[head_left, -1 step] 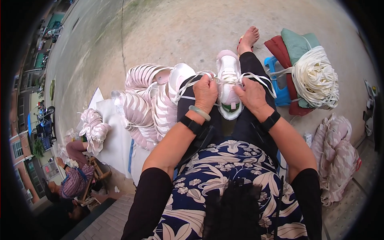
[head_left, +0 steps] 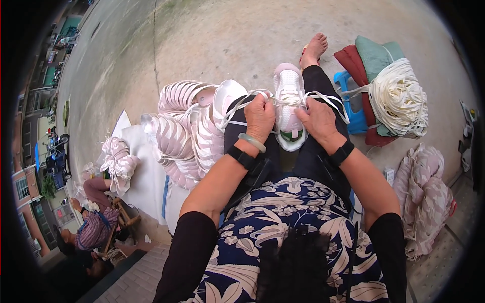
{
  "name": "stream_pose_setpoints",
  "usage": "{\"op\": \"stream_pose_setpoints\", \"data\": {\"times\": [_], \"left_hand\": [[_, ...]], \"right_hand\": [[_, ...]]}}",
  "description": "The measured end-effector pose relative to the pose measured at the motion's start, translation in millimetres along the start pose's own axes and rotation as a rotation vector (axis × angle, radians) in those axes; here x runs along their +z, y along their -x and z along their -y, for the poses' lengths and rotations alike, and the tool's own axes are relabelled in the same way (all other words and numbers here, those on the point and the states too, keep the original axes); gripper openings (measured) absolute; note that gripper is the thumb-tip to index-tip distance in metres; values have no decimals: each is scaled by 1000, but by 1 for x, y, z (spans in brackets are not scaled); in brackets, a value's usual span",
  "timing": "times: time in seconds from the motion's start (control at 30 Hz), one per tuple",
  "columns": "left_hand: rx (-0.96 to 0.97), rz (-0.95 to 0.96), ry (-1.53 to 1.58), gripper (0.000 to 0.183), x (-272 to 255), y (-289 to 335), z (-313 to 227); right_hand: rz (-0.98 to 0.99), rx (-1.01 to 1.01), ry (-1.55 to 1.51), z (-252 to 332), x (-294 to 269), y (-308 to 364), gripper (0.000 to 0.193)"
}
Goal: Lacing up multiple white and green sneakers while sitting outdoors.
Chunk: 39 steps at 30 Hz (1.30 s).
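Observation:
A pale pink and white sneaker [head_left: 290, 121] rests between my thighs, its toe pointing away from me and a green patch showing at the heel end. White shoelace [head_left: 289, 97] crosses its front, and loose lengths run out to both sides. On the shoe's left, my left hand [head_left: 260, 117] pinches the lace with closed fingers. My right hand [head_left: 319, 121] is closed on the lace at the right side, its thumb close to the shoe. Both hands' fingertips are partly hidden.
Stacked pink and white shoe uppers [head_left: 202, 126] lie to my left on a white sheet [head_left: 144, 151]. At right, a blue stool [head_left: 357, 113] bears folded cloth and a bundle of white laces [head_left: 399, 98]. Tied pink and white bundles [head_left: 424, 197] lie nearer. Another person [head_left: 96, 227] sits far left.

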<state>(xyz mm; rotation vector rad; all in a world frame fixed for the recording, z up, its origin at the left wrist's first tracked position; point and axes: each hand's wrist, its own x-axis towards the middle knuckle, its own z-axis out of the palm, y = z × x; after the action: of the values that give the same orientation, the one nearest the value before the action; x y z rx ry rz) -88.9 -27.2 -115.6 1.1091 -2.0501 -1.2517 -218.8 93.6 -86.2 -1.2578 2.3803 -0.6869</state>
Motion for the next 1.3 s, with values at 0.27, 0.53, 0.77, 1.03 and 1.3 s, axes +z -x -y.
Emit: {"op": "stream_pose_setpoints", "data": {"times": [0.27,0.53,0.77,1.03,1.3], "left_hand": [[233,-47,-227,17,-1,5,-17],[-26,52,-256,25,-9,-11,-18],[434,86,-369,44,-24,15,-42],[364,238,-590,42,-18,29,-44],[308,214,-559,21,-11,29,-43]], "right_hand": [[30,-12,55,5,-3,2,29],[-29,-52,105,3,9,0,30],[27,-49,84,13,-8,1,28],[27,-48,62,4,0,5,21],[14,-17,-5,7,-5,2,17]]}}
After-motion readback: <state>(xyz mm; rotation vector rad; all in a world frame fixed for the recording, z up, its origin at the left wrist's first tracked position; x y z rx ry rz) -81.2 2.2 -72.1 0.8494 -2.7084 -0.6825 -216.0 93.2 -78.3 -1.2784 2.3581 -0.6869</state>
